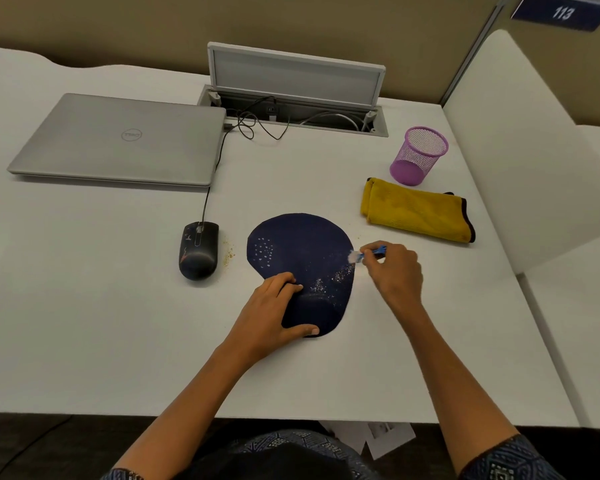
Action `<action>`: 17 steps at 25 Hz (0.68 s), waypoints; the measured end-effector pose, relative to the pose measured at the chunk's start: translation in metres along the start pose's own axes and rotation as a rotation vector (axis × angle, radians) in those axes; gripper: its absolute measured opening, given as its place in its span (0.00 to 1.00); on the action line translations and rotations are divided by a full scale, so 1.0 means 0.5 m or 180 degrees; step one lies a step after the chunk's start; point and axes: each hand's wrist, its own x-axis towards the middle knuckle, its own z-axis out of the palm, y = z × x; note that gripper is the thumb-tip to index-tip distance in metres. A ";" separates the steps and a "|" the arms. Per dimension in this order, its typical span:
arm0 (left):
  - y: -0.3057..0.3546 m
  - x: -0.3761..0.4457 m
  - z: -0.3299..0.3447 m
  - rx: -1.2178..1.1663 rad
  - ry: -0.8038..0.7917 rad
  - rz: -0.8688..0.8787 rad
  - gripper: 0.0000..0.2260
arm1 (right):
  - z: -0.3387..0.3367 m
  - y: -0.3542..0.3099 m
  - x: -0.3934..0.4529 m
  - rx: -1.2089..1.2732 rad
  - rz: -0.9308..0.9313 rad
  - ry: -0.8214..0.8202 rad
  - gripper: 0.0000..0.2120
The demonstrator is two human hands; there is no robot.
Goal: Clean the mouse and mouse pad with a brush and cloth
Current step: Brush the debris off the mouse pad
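Note:
A dark blue mouse pad (302, 251) lies on the white desk, with pale specks near its right and lower parts. My left hand (274, 313) rests on the pad's near left edge, fingers curled at the rim and thumb stretched along the bottom. My right hand (394, 270) grips a small blue brush (368, 253), its white bristles at the pad's right edge. A black wired mouse (199, 250) sits left of the pad, with brown crumbs beside it. A folded yellow cloth (417, 211) lies at the right.
A closed silver laptop (118, 140) lies at the back left, its cable running to the mouse. Behind is an open cable hatch (293, 98). A purple mesh cup (419, 154) stands behind the cloth. A white partition (520, 150) borders the desk's right side.

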 end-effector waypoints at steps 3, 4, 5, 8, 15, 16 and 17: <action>-0.001 0.000 0.000 0.0000 -0.0017 -0.0026 0.34 | 0.001 -0.011 0.005 0.0440 -0.0165 -0.0158 0.12; -0.001 0.000 0.000 0.0004 -0.0021 -0.0027 0.34 | 0.008 -0.023 -0.002 0.0724 -0.0421 -0.0365 0.11; -0.001 0.001 0.001 0.0009 -0.0025 -0.0024 0.34 | 0.017 -0.034 -0.011 0.0913 -0.0641 -0.0603 0.10; 0.000 0.001 0.000 0.0005 -0.0029 -0.0019 0.34 | 0.035 -0.041 -0.025 0.0795 -0.0839 -0.0855 0.10; -0.004 0.000 0.003 0.0009 0.0003 -0.0022 0.34 | 0.000 -0.006 0.006 0.0503 -0.0296 -0.0061 0.12; -0.004 0.001 0.003 0.0012 -0.0005 -0.0022 0.34 | 0.007 -0.012 -0.007 0.0869 -0.0525 -0.0304 0.11; -0.004 0.001 0.004 0.0018 -0.0012 -0.0020 0.34 | 0.018 -0.019 -0.025 0.1147 -0.0733 -0.0612 0.10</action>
